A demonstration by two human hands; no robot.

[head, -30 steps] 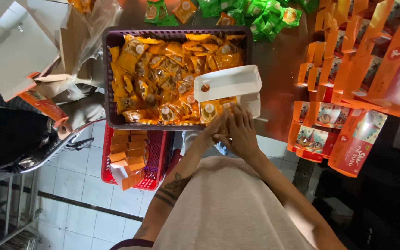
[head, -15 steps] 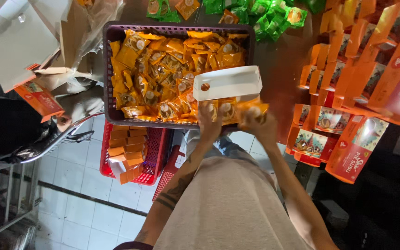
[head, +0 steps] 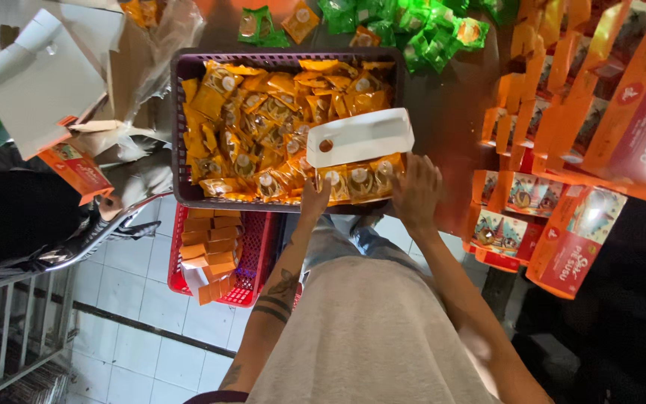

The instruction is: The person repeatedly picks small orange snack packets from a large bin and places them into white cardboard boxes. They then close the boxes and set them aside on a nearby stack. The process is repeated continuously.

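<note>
At the near rim of the purple basket (head: 181,135), the left hand (head: 314,200) and right hand (head: 416,191) clasp a row of orange packets (head: 359,179) between them, fingers curled, just under the white tray (head: 360,138).

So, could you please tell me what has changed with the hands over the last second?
The two hands were together at the basket's near right corner; they have spread apart, now holding a row of orange packets between them, left hand at one end, right hand at the other. The white tray, purple basket and red crate stayed put.
</note>
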